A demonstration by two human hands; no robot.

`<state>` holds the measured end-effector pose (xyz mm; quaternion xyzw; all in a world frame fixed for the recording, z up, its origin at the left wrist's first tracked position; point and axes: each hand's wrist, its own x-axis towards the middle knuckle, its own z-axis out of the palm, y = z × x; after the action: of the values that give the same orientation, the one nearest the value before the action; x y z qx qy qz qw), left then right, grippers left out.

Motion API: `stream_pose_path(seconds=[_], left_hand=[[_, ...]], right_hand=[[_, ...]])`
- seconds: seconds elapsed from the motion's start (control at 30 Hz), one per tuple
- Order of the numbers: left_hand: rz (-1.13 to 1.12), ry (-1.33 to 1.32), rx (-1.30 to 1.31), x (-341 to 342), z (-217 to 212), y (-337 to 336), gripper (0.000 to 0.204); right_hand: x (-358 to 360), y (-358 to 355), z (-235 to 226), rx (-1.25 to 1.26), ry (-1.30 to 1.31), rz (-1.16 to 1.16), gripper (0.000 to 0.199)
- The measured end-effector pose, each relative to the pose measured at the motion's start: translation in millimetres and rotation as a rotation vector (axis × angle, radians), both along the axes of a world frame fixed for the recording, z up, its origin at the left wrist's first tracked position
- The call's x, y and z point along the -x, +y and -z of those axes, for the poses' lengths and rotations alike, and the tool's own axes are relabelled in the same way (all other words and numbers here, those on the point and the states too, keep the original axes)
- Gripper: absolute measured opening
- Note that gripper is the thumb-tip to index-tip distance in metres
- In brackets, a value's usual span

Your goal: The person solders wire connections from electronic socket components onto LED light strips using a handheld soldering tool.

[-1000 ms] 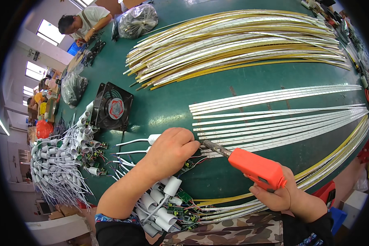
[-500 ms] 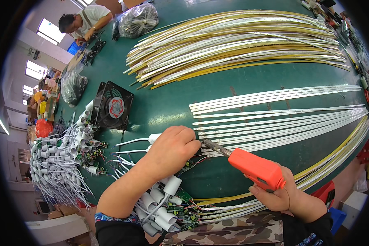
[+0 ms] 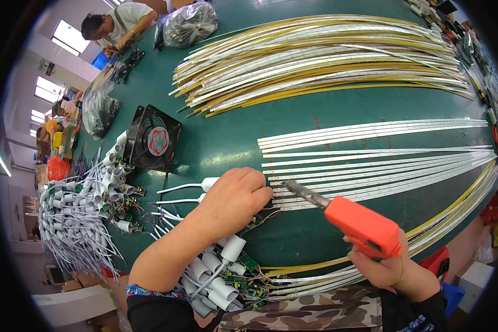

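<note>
In my right hand [image 3: 379, 265] is a red soldering gun [image 3: 365, 226], its metal tip pointing left over the near ends of the LED strips [image 3: 337, 191]. The tip is a little to the right of my left hand [image 3: 235, 196] and looks raised off the strips. My left hand is closed at the strip ends, its fingertips pressed together; what they pinch is hidden. Below it, thin wires and a small circuit board [image 3: 253, 222] partly show. White lamp caps with cables [image 3: 209, 183] lie beside and beneath my left wrist.
A large stack of yellow and white strips [image 3: 315, 63] lies at the back. A black fan [image 3: 152, 138] stands left of centre. Heaped white lamp caps [image 3: 74, 221] fill the left side. More caps with boards [image 3: 222, 293] lie by my lap. A person [image 3: 119, 27] works at the far left.
The soldering gun in my right hand has moved right, its tip drawing away from my left fingers. My left hand stays almost in place, still closed.
</note>
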<state>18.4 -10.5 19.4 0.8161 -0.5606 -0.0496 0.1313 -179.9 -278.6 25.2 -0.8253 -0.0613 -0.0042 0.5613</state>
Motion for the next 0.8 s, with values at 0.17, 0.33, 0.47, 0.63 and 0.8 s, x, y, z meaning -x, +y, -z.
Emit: stream_pose_path(seconds=[0.17,0.33,0.47,0.63,0.8], left_hand=[[0.007,-0.004,-0.003,-0.2,0.0,0.0,0.021],[0.008,0.002,-0.008,-0.3,0.1,-0.8,0.021],[0.012,-0.001,-0.009,-0.5,-0.6,-2.0,0.021],[0.01,0.015,0.011,-1.1,0.2,-1.4,0.02],[0.008,0.009,0.001,-1.1,0.5,-0.8,0.02]], right_hand=[[-0.4,-4.1,-0.1,-0.012,-0.057,0.016,0.051],[2.5,0.7,5.3,-0.103,-0.015,0.067,0.054],[1.7,2.0,10.3,-0.107,-0.071,0.08,0.058],[0.4,2.5,8.7,-0.139,-0.055,0.085,0.058],[-1.2,2.4,7.4,-0.137,-0.054,0.077,0.058]])
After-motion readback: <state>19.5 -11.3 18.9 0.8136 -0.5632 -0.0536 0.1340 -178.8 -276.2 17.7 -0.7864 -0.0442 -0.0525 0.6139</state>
